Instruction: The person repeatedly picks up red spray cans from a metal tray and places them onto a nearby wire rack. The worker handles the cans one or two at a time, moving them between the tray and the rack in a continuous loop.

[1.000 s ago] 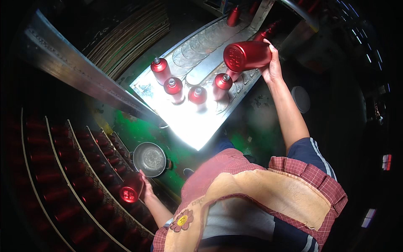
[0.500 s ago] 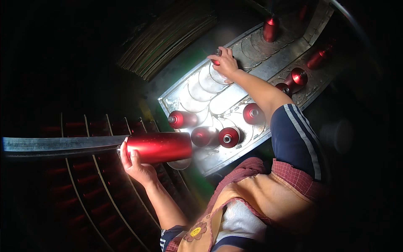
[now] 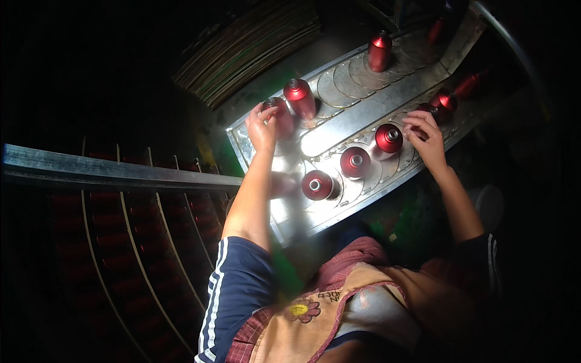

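Conveyor of overlapping grey metal plates (image 3: pixel 345 124) gleams in a dark room. On it stand glossy red metallic bottles (image 3: pixel 301 100) with narrow threaded necks. At its left end, the left hand (image 3: pixel 261 129) bends its fingers against one; I cannot tell whether they grip. By its near edge, the right hand's (image 3: pixel 428 138) fingers curl loosely apart, clasping nothing. Dark lettering (image 3: pixel 328 296) marks the tan cloth apron (image 3: pixel 369 273).

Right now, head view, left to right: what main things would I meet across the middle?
Rack of red bottles → left hand → frontmost standing red bottle → second red bottle → third red bottle → right hand → dim round object.
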The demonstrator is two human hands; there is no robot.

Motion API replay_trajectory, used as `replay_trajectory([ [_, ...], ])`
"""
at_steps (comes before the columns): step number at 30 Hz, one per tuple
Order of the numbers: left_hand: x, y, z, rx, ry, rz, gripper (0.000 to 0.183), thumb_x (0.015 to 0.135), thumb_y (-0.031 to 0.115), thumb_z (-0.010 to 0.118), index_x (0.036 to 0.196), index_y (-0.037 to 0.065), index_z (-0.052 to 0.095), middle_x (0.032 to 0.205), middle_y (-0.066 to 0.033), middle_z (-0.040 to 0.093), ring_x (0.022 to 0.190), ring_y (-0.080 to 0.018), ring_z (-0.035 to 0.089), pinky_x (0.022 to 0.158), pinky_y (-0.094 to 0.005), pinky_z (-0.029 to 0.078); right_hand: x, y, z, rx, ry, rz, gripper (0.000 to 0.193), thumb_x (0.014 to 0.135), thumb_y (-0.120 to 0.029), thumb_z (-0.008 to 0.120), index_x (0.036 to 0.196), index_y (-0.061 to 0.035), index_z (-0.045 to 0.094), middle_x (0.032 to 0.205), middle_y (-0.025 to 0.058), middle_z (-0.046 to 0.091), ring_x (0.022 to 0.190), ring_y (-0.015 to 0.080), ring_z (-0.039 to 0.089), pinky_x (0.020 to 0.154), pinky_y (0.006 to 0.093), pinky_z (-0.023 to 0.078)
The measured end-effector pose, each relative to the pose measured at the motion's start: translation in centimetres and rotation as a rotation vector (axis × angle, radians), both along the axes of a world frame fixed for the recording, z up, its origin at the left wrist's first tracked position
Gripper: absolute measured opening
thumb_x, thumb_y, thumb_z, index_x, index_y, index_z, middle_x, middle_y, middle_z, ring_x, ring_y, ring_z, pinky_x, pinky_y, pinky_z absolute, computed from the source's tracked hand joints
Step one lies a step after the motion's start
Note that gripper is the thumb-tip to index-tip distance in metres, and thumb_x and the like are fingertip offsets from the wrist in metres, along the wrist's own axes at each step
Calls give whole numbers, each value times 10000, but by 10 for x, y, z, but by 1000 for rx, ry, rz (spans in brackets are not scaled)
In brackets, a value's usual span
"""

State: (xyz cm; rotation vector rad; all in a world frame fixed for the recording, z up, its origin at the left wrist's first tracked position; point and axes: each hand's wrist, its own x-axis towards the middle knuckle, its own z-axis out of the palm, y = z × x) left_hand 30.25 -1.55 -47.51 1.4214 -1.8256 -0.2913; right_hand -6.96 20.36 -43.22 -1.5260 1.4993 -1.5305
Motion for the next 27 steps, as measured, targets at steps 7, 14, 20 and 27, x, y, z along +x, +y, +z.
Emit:
replay_trajectory([
  [7, 148, 134, 43, -16, 509, -37, 273, 855, 47, 699, 1117, 110, 740, 1331, -113, 579, 1173, -200, 584, 960, -320, 472, 158, 84, 22, -88, 161, -94, 285, 839, 108, 603, 1072, -25, 702, 1108, 30, 580, 944, 88, 601, 746, 196, 503],
  [14, 344, 364, 54, 268, 849, 11, 165, 927, 6, 633, 1074, -6, 709, 1097, -34, 670, 893, -101, 634, 738, -247, 553, 412, 85, 76, -119, 73, 392, 315, 828, 89, 594, 1087, -46, 712, 1081, 52, 609, 910, 95, 627, 752, 219, 544],
  [20, 498, 541, 83, 375, 958, 411, 156, 932, -6, 620, 1064, -24, 700, 978, -59, 691, 872, -127, 657, 730, -253, 561, 633, 114, 71, -149, 107, 844, 317, 812, 43, 647, 1104, -57, 716, 1020, 76, 648, 882, 160, 639, 802, 277, 527],
  [27, 636, 691, 240, -274, 608, 614, 151, 886, -23, 576, 991, -17, 684, 1039, -92, 623, 917, -157, 619, 788, -270, 527, 835, 88, 162, -357, 105, 1319, 434, 783, 96, 636, 1193, -41, 671, 1171, 83, 581, 1005, 165, 634, 830, 273, 547],
])
